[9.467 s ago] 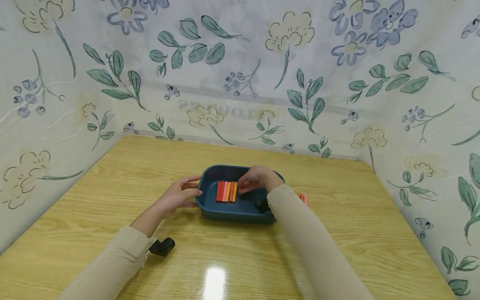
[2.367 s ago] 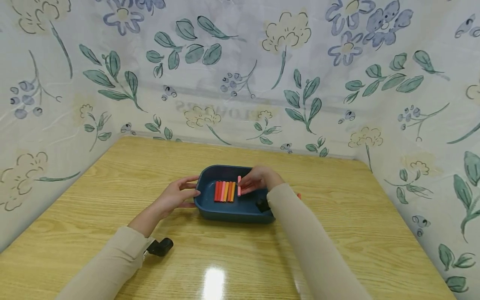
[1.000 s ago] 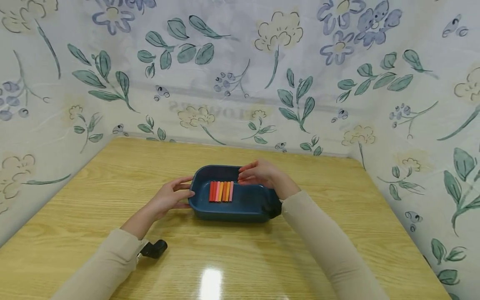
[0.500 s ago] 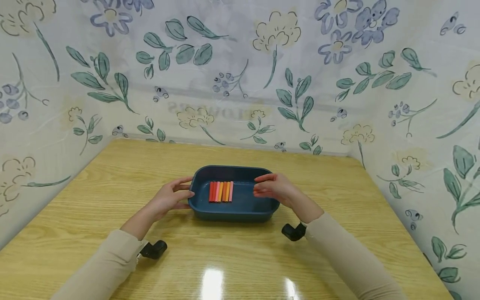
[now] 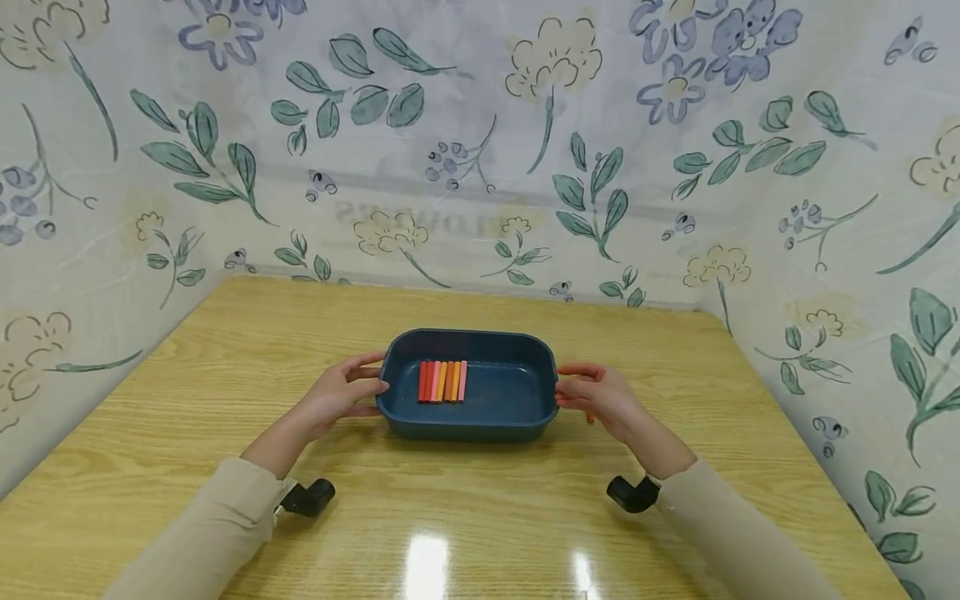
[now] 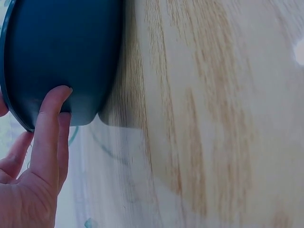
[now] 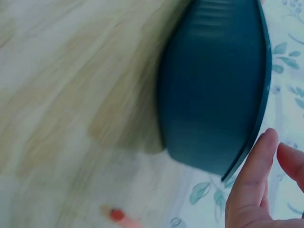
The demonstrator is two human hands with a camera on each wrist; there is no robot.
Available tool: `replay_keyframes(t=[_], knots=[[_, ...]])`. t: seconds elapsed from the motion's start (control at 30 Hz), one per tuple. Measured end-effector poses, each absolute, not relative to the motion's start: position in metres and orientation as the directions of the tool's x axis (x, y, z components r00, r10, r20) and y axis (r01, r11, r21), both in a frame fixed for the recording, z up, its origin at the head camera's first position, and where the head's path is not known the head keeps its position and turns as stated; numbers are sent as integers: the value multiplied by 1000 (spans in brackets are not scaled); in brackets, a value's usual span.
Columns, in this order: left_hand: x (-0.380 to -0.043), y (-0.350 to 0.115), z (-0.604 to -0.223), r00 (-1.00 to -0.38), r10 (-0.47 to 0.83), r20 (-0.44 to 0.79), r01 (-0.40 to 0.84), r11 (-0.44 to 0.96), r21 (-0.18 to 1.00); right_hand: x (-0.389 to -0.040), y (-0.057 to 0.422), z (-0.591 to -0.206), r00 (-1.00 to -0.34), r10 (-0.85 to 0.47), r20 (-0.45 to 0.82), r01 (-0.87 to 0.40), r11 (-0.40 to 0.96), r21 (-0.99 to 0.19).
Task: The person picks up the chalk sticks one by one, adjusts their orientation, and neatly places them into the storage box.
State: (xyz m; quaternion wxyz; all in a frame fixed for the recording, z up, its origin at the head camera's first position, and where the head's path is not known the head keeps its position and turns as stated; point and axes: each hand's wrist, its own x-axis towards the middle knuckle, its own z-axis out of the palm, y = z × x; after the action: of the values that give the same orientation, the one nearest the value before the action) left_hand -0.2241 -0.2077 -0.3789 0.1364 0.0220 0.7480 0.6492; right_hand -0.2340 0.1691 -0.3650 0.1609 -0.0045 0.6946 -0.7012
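Observation:
A dark blue oblong box (image 5: pixel 472 432) stands in the middle of the table. Inside, toward its left, lies a neat row of short coloured sticks (image 5: pixel 442 382) in red, pink, orange and yellow. My left hand (image 5: pixel 341 392) holds the box's left end, thumb over the rim and fingers against the outer wall (image 6: pixel 61 52). At the opposite end, my right hand (image 5: pixel 600 396) has its fingertips right by the rim, with nothing between thumb and fingers (image 7: pixel 256 166). A loose reddish stick (image 5: pixel 590 417) shows under that hand; its red end (image 7: pixel 117 214) appears blurred in the right wrist view.
The wooden table (image 5: pixel 480 517) reaches back to a flower-printed cloth (image 5: pixel 480 167), which also rises at both sides. A black wrist camera (image 5: pixel 309 498) sits on the left wrist and another (image 5: pixel 633 493) on the right.
My right hand has laid a pink stick at the right end of the row, let go, and moved right, out over the box's right end. The left hand stays on the box.

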Motion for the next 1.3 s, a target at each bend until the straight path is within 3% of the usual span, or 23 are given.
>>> replay_keyframes(t=[0.33,0.7,0.93,1.3], knots=[[-223,-209,-380,-962,212,-174,-146,143,979,-240,196,-376,-969,-114,-221,205,135,-969],[-223,-208,-379,-964,199,-176,-144,166,976,-253,207,-384,-948,-53,-315,290,271,-918],[-223,-208,-378,-964,198,-179,-147,167,975,-256,208,-390,-904,-140,-405,351,299,-887],[-222,-207,-376,-965,198,-172,-141,163,977,-268,208,-395,-897,-179,-403,289,453,-843]])
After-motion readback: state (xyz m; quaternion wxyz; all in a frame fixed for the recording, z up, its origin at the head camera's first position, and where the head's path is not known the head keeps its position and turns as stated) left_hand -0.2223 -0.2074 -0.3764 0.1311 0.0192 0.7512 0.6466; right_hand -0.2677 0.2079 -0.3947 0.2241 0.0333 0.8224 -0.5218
